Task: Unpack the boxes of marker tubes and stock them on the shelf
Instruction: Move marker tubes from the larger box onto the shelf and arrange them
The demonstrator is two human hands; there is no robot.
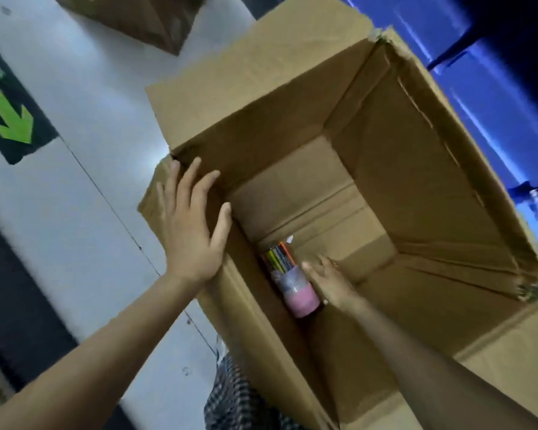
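Tube (pixel 292 280) lies flat in box (pixel 416 187) corner, long axis running away; right hand (pixel 331 282) touching its right side, fingers spread, not yet gripping. Left hand (pixel 190 225) flat on box wall.

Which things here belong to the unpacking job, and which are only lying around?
Job:
open box
marker tube inside it
left hand on the box wall
right hand beside the tube

Lying about:
second box
green arrow sign

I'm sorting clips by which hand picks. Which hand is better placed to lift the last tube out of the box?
The right hand: it is deep inside the box, right beside the tube. The left hand lies flat on the box's outer edge.
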